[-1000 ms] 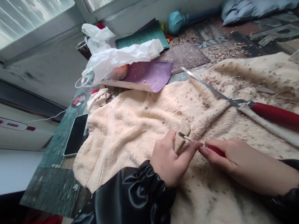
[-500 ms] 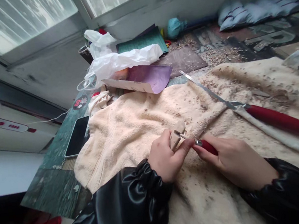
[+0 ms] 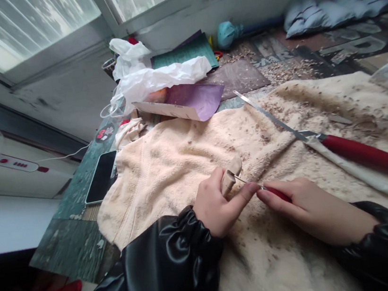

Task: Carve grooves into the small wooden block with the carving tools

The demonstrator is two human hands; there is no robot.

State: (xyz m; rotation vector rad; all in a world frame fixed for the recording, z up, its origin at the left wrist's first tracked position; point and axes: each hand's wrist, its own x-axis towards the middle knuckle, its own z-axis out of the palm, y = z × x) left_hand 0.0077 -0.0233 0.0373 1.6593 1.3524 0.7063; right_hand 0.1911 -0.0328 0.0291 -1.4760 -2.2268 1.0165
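My left hand (image 3: 219, 204) is closed around a small pale piece of wood (image 3: 228, 182), its rounded end poking out past the fingers. My right hand (image 3: 305, 205) grips the red handle of a carving tool (image 3: 278, 193). The tool's thin metal shaft reaches to the end of the wood, and my left thumb rests beside the shaft. Under both hands lies a cream towel (image 3: 168, 168) strewn with wood shavings. A folding saw (image 3: 368, 153) with a red handle lies on the towel to the right, its blade pointing away from me.
A phone (image 3: 101, 178) lies left of the towel. Behind it are a white plastic bag (image 3: 167, 76), a purple sheet (image 3: 199, 98) and a green cutting mat (image 3: 185, 55). Shavings cover the brown board (image 3: 244, 76). A pale blue bundle (image 3: 334, 13) lies by the wall.
My right hand has drawn the carving tool slightly right and down, away from the wood. The left hand and the wood have barely moved.
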